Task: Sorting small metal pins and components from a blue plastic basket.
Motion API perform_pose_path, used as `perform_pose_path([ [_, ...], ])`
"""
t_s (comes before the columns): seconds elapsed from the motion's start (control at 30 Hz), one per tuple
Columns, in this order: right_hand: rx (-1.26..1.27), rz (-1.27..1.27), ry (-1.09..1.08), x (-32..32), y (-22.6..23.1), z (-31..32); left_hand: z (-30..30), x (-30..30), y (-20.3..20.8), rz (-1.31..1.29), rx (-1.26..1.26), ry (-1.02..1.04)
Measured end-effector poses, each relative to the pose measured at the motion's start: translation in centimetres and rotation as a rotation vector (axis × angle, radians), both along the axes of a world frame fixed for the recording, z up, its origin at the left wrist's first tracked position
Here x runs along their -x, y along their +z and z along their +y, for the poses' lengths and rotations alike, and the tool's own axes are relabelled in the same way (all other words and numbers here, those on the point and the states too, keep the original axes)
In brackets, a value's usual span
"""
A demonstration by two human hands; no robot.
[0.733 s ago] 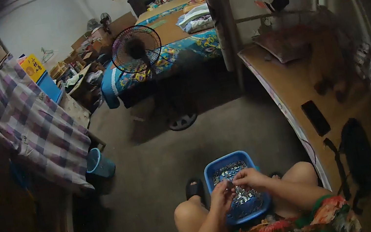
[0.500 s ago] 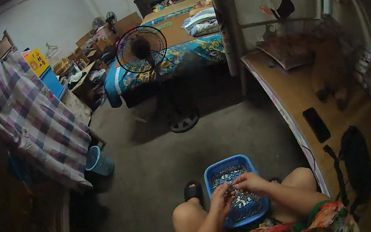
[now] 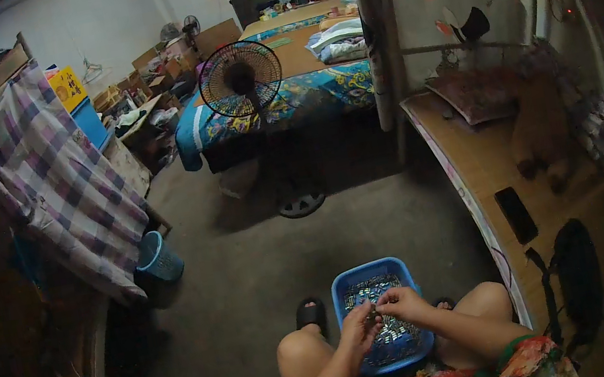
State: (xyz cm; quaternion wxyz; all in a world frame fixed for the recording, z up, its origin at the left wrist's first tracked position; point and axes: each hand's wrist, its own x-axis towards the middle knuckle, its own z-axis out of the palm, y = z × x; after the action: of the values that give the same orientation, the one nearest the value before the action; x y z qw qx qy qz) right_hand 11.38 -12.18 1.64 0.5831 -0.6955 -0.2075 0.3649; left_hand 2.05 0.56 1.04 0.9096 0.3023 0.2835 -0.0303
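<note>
Meeting at the fingertips: left hand [image 3: 360, 327] curled, right hand [image 3: 405, 304] pinching, both nearly closed on a small dark piece [image 3: 375, 309] | shiny bits [image 3: 395, 329] beneath them, in the blue basin [image 3: 397, 362] | fan [image 3: 241, 78] well ahead

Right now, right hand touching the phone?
Apart. Head view: right hand over the blue basin; black phone lies well right, on the tan bench.
</note>
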Motion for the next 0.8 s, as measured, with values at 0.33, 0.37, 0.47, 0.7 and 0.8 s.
perform_pose_path([
  [0.33, -0.04, -0.034, 0.004, -0.3, 0.5, 0.5, 0.5, -0.2, 0.0, -0.071, 0.038, -0.009],
  [0.37, -0.038, -0.032, 0.001, -0.4, 0.2, 0.5, 0.5, -0.4, -0.1, -0.083, 0.059, -0.016],
  [0.47, -0.045, -0.07, -0.023, -0.3, 0.2, 0.5, 0.2, -0.4, 0.3, -0.035, 0.04, 0.022],
  [0.7, -0.038, 0.163, 0.034, 0.6, 1.7, -0.2, -0.5, 0.9, 0.9, -0.029, -0.002, -0.005],
  [0.8, 0.046, 0.321, 0.044, 0.4, 1.9, -0.5, -0.3, 1.0, 0.5, -0.056, 0.063, -0.038],
])
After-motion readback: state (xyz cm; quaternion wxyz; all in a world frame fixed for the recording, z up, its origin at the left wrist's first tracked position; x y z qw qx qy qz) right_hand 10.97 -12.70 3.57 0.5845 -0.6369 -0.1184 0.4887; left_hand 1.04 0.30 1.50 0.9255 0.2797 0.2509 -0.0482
